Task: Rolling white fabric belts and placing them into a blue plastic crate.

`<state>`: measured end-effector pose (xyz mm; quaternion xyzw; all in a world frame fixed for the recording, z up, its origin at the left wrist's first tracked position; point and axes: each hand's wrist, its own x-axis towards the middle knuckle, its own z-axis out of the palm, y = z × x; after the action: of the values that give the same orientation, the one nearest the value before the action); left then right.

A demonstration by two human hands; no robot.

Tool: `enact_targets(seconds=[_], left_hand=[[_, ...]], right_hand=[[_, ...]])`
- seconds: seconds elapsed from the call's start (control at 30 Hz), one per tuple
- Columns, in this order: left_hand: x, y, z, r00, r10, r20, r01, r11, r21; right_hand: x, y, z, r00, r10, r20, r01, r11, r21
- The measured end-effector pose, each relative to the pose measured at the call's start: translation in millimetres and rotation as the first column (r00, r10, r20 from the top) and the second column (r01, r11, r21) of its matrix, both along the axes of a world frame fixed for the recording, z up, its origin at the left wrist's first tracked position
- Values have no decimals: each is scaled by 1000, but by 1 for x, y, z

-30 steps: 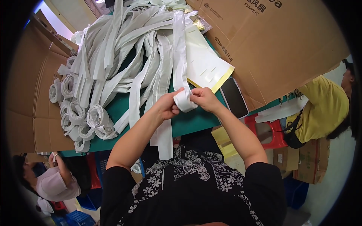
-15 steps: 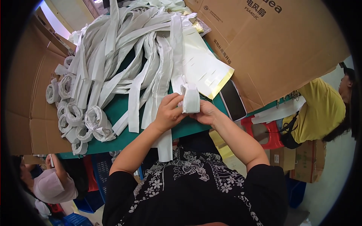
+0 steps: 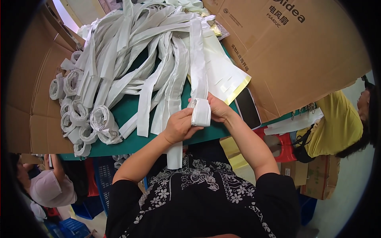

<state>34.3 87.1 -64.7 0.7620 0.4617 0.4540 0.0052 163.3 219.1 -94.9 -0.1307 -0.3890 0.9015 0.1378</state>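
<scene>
Between my hands, above the table's front edge, is a partly rolled white strip [image 3: 201,112]. My left hand [image 3: 179,126] grips the roll's left side with thumb and fingers. Around its right side closes my right hand [image 3: 218,108], its fingertips partly hidden behind the roll. From the roll a long flat length of the strip [image 3: 198,59] runs away over the table. A white strip end [image 3: 174,155] hangs off the edge below my left wrist. To the left lies a big heap of long white strips [image 3: 139,43], with several finished rolls [image 3: 102,123] beside it.
A phone [image 3: 248,108] lies right of my hands, by a white sheet with a yellow edge [image 3: 234,81]. Cardboard walls [image 3: 301,59] stand at both sides of the green table [image 3: 119,148]. Two people sit nearby, one in a yellow top [image 3: 337,123].
The roll has come slightly down and nearer to me, and my hands have turned with it. The strip beyond it now lies stretched out straighter. My view has shifted a little.
</scene>
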Motion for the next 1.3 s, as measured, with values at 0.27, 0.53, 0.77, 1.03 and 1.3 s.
enact_targets(seconds=[0.27, 0.53, 0.77, 1.03, 1.3], left_hand=[[-8, 28, 15, 627, 445, 639, 319, 602, -732], [-9, 3, -14, 633, 134, 762, 446, 742, -501], [-12, -1, -7, 999, -44, 23, 46, 993, -108], [-2, -13, 12, 744, 312, 591, 241, 700, -673], [-14, -3, 9, 280, 597, 752, 731, 375, -570]], right_hand=[[6, 4, 9, 983, 14, 185, -68, 956, 286], [2, -16, -5, 870, -149, 471, 217, 972, -93], [8, -34, 0, 971, -64, 228, 167, 868, -468], [9, -29, 3, 983, -182, 7, 177, 966, 187], [25, -29, 38, 920, -84, 384, -293, 505, 812]])
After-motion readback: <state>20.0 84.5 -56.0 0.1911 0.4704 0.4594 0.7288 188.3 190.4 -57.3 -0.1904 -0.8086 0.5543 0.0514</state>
